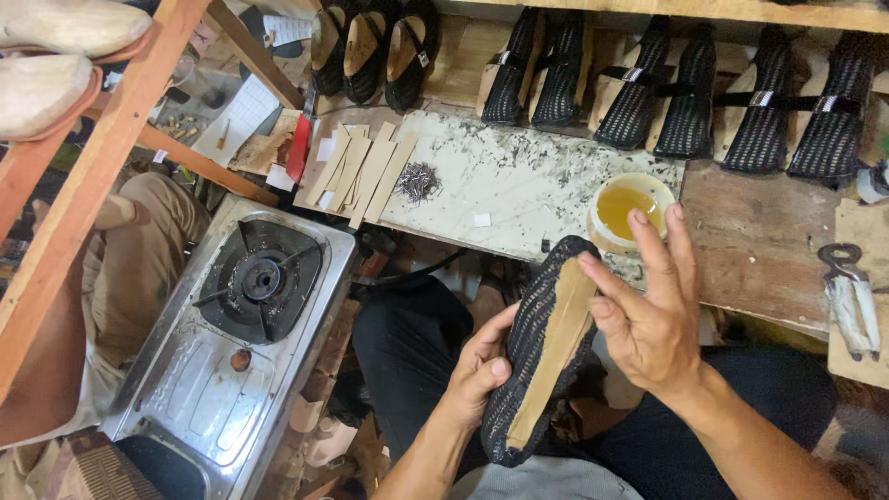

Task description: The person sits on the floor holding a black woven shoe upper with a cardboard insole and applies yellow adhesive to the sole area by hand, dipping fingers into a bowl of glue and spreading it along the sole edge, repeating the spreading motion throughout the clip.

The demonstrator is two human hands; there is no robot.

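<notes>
— Where was the black woven mesh shoe upper with the tan strip down its sole (542,347)?

— We held it over our lap, just in front of the marbled white work surface (519,185). It stood up on its end, toe pointing at the surface, sole side facing us.

— What did our hands do?

— Our left hand (479,366) wrapped round the left edge, thumb on the sole side and fingers curled behind. Our right hand (648,315) was spread wide, fingers stretched out. Only the fingertips looked to touch the right edge near the toe. It pinched nothing.

— Would the shoe be heavy?

— We thought not. It looked light. The mesh looked soft and bendy, but something firm seemed to fill it, so it kept its shape. The weave looked rough, so it would not slip much.

— Where was it best to hold?

— By the sides, around the middle, like our left hand did. The tan strip might be sticky, so we would keep fingers off it.

— What was near?

— A round white cup of yellow glue (628,208) sat on the surface just behind the toe. A small pile of grey nails (417,181) lay farther left. A steel gas stove (245,315) sat to our left.
</notes>
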